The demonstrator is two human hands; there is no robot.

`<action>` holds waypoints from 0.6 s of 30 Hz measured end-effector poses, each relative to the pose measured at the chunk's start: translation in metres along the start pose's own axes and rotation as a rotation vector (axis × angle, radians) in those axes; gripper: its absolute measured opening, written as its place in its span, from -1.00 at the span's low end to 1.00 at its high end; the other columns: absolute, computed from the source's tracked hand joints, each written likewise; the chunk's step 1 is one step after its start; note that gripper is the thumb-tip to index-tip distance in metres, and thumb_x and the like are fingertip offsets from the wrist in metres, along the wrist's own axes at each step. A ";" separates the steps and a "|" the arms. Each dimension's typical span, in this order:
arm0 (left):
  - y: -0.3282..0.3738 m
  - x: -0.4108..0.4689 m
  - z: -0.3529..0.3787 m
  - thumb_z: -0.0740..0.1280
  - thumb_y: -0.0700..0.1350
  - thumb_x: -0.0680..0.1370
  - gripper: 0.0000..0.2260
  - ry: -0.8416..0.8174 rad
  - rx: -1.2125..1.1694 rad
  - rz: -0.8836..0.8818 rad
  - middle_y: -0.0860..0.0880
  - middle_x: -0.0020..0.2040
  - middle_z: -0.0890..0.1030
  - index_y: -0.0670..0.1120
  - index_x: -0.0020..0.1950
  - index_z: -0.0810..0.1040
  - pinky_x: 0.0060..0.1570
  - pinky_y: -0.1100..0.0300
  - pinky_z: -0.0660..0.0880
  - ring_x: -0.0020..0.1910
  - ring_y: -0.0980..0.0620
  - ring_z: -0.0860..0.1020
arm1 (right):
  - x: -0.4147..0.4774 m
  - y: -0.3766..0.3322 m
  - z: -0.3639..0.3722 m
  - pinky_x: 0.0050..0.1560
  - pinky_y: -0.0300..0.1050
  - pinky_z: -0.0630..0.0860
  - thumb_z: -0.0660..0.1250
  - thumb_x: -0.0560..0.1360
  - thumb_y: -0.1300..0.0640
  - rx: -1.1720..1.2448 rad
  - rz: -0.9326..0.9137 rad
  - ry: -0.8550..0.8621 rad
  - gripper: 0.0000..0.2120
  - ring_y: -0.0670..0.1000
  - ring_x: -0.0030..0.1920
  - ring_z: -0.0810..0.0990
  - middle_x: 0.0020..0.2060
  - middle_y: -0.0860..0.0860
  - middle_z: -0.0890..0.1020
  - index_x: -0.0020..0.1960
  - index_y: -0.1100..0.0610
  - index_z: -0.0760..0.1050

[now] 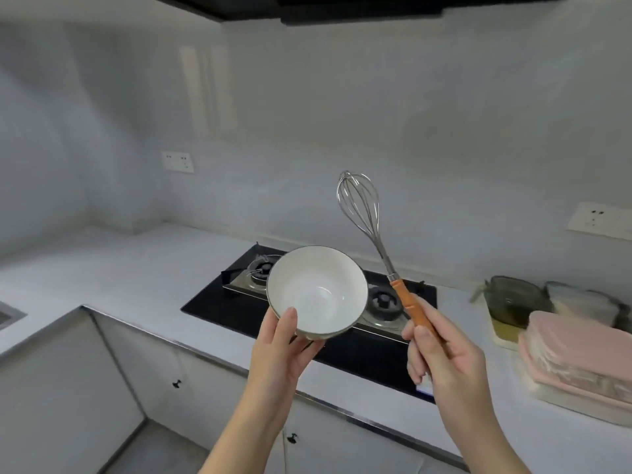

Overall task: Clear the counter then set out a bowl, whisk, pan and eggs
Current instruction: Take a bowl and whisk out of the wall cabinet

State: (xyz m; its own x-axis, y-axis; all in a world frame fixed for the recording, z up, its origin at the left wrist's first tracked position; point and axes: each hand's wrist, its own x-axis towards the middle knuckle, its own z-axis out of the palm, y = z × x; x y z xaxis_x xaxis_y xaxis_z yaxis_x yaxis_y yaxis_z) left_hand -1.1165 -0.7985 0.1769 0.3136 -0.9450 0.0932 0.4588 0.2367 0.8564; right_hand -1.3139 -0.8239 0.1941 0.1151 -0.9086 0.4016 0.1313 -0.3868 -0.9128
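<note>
My left hand (278,350) grips a white bowl (318,290) by its near rim, thumb inside, and holds it tilted toward me above the black gas hob (219,304). The bowl has nothing in it. My right hand (441,354) is closed around the orange handle of a wire whisk (362,206), whose metal loops point up and to the left, in the air over the hob's right burner. No pan or eggs are in view.
The pale counter (113,265) runs in an L from a sink corner (8,316) at far left to the right side. On the right stand a dark glass lidded container (513,299) and stacked pink boxes (578,354). Cabinet doors (178,381) lie below.
</note>
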 end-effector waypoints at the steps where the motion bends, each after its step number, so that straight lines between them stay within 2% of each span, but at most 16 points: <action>1: 0.003 0.013 -0.020 0.33 0.06 0.45 -0.52 0.037 0.004 -0.002 -0.04 0.23 0.60 0.02 0.37 0.43 0.04 0.12 0.59 0.16 -0.06 0.61 | 0.013 0.012 0.020 -0.48 -0.18 0.41 0.17 0.56 0.29 0.010 0.009 -0.023 -0.65 -0.01 -0.46 0.36 -0.28 0.04 0.55 0.27 0.03 0.49; 6: 0.027 0.060 -0.095 0.43 0.06 0.44 -0.47 0.235 -0.028 -0.015 -0.12 0.23 0.59 -0.10 0.35 0.43 0.01 0.10 0.59 0.13 -0.13 0.62 | 0.069 0.051 0.112 -0.40 -0.19 0.45 0.17 0.57 0.27 0.065 0.077 -0.163 -0.65 -0.04 -0.43 0.39 -0.26 0.04 0.54 0.30 0.04 0.48; 10: 0.053 0.087 -0.165 0.39 0.00 0.45 -0.52 0.395 -0.049 0.049 -0.15 0.22 0.58 -0.11 0.33 0.43 -0.04 0.14 0.60 0.10 -0.10 0.64 | 0.110 0.071 0.190 -0.37 -0.18 0.47 0.19 0.57 0.27 0.064 0.123 -0.354 -0.68 -0.01 -0.43 0.41 -0.21 0.07 0.60 0.26 0.06 0.53; 14: 0.074 0.100 -0.238 0.34 0.01 0.43 -0.53 0.497 -0.056 0.060 -0.13 0.24 0.57 -0.07 0.32 0.46 0.07 0.06 0.59 0.14 -0.10 0.61 | 0.128 0.092 0.254 -0.37 -0.21 0.48 0.21 0.57 0.31 0.036 0.195 -0.436 -0.74 -0.01 -0.46 0.43 -0.19 0.12 0.65 0.18 0.13 0.56; 16: 0.085 0.111 -0.276 0.31 -0.01 0.46 -0.59 0.527 -0.074 0.058 -0.13 0.24 0.58 -0.06 0.30 0.47 0.10 0.02 0.56 0.13 -0.09 0.62 | 0.134 0.103 0.289 -0.34 -0.23 0.49 0.22 0.57 0.31 0.010 0.245 -0.487 -0.78 -0.02 -0.47 0.45 -0.20 0.13 0.67 0.13 0.15 0.57; 18: 0.095 0.124 -0.319 0.28 -0.05 0.53 -0.65 0.543 -0.083 0.047 -0.15 0.25 0.58 -0.09 0.30 0.46 0.07 0.06 0.59 0.12 -0.08 0.63 | 0.142 0.117 0.329 -0.28 -0.20 0.54 0.23 0.57 0.31 -0.023 0.280 -0.520 -0.82 -0.02 -0.47 0.47 -0.22 0.14 0.68 0.08 0.17 0.57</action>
State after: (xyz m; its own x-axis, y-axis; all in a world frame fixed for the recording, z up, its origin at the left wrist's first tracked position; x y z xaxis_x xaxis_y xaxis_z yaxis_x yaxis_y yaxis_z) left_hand -0.7689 -0.8213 0.1082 0.7087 -0.6862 -0.1637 0.4912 0.3133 0.8128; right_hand -0.9586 -0.9462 0.1687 0.6104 -0.7823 0.1241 0.0062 -0.1520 -0.9884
